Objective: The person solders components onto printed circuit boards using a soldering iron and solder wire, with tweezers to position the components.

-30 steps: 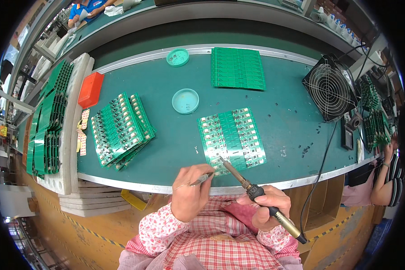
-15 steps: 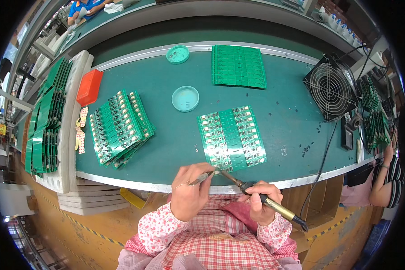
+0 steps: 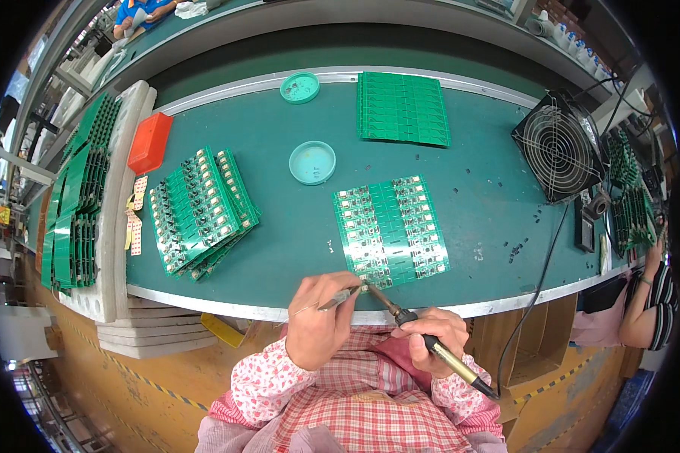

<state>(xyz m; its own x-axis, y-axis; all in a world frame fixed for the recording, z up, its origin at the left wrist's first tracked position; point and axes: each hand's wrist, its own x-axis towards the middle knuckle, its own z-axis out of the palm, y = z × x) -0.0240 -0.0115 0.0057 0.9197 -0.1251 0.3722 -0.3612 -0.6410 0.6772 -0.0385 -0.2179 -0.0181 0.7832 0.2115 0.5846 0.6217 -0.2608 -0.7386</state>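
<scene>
Your white sleeve covers [image 3: 268, 381] are scattered with small pinkish-red motifs and meet striped pink bands [image 3: 225, 412] toward the elbows. Your apron [image 3: 370, 424] is red-and-white checked, with plain dark-pink fabric [image 3: 399, 355] higher up. Pale mauve cloth [image 3: 215, 439] shows beyond the bands. Your left hand [image 3: 316, 321] and right hand [image 3: 434, 340] are bare.

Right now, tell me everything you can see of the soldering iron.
The soldering iron is pen-shaped: a slim, dull metallic barrel, a black collar, a gold-coloured, metal-looking handle and a black tail end. From there a dark cord curves up to the right. The right hand grips it around its middle. It slants forward and leftward, its tip at the circuit board's near edge; contact there is too small to tell.
</scene>
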